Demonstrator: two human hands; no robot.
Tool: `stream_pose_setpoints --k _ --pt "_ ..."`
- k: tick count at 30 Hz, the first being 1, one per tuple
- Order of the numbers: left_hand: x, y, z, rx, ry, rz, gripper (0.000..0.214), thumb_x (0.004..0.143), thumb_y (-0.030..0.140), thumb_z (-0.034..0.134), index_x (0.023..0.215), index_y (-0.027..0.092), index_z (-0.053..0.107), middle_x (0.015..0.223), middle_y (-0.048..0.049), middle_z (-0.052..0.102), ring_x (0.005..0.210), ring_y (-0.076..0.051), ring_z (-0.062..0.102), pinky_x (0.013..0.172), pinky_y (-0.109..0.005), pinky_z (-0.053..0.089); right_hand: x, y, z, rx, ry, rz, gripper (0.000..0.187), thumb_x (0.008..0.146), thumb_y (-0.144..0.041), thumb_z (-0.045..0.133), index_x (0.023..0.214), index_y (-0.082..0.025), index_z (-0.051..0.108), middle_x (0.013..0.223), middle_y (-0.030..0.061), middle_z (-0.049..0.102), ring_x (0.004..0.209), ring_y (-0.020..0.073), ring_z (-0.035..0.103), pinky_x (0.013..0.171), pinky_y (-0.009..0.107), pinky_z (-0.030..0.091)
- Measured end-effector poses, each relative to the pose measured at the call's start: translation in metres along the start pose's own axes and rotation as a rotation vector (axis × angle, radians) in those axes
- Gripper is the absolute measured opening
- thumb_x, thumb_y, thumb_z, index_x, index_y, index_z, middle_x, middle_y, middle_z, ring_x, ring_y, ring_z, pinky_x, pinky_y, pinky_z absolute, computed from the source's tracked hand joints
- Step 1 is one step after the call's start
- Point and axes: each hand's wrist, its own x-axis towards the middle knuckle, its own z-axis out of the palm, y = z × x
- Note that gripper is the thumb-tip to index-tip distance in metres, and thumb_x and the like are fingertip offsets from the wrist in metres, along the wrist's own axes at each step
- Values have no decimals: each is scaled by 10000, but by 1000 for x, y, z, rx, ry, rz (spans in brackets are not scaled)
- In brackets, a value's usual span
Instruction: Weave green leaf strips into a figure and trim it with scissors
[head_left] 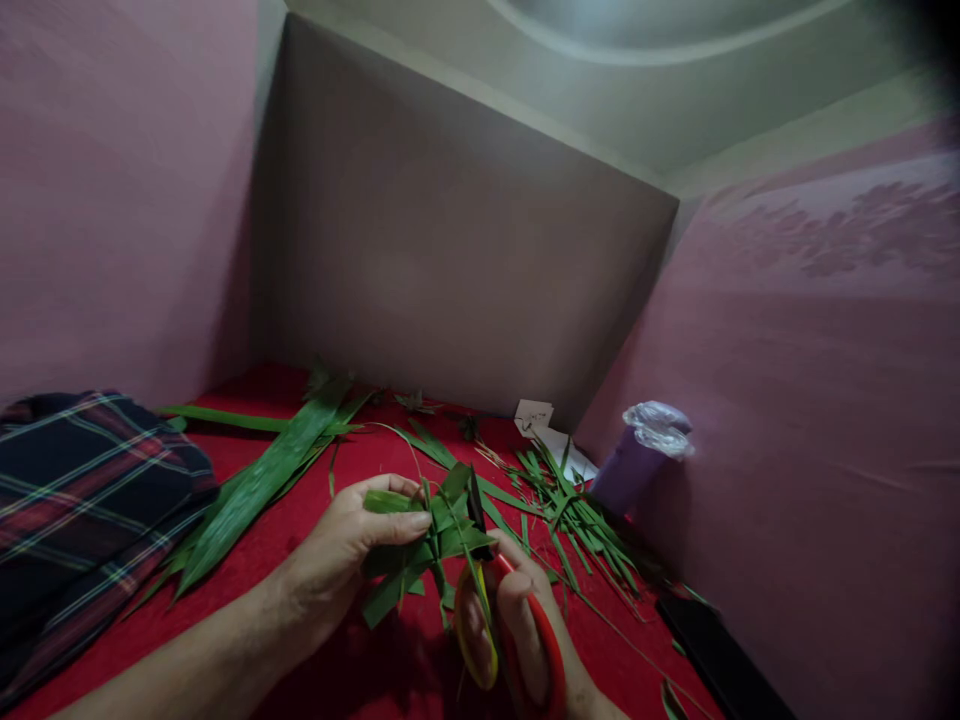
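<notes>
Head cam: scissors (547, 625) part. hidden

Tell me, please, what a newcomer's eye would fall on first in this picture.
It would probably be the red-and-yellow-handled scissors in the right hand at bottom centre, beside the leaf piece pinched in the left hand. Next might come the red surface beneath, with long green leaves at left.
</notes>
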Motion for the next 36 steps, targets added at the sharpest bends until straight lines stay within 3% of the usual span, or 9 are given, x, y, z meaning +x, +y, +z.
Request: stream_pose_setpoints --k 5,9,11,14,20,29,36 --pt "4 0 -5 16 -10 21 283 623 183 724 826 174 527 634 9 629 525 -108 570 501 -215 444 3 -5 -5 55 163 -1 541 659 -671 584 925 -204 525 520 -65 452 376 51 369 351 148 298" --pt "6 2 -7 12 -27 -21 307 600 176 748 829 188 545 670 28 622 583 -107 583 571 -226 454 7 -15 -12 84 256 -89 539 642 -676 588 933 -224 536 578 -56 476 407 66 405 360 157 330" --pt "5 3 -6 38 -91 -56 285 589 185 756 804 182 569 665 28 620 590 -113 584 594 -242 462 8 -21 -13 65 344 -114 485 679 -610 617 973 -231 547 715 -22 536 553 84 497 480 165 396" --pt "5 1 -6 107 -184 -97 254 564 189 769 757 165 606 620 25 617 559 -113 573 563 -236 447 8 -25 -13 -2 301 -116 471 688 -596 621 955 -217 543 718 -14 549 585 101 492 517 190 395" --pt "6 -3 -7 168 -297 -153 233 583 177 763 776 157 634 658 -2 648 590 -139 597 602 -271 450 12 -18 -14 -118 185 -8 306 704 -357 708 891 -203 522 591 -74 477 502 74 421 485 187 343" --pt "5 -5 -6 197 -284 -194 257 583 182 770 801 168 635 665 1 654 584 -139 605 587 -267 461 11 -18 -14 -60 177 53 322 621 -151 678 886 -201 503 572 -84 501 466 64 404 462 200 299" --pt "5 -7 1 224 -219 -203 351 524 227 799 834 177 642 709 -18 681 633 -166 630 607 -268 475 12 -18 -16 -50 216 36 307 612 -118 618 882 -202 497 531 -99 472 442 59 364 447 203 285"
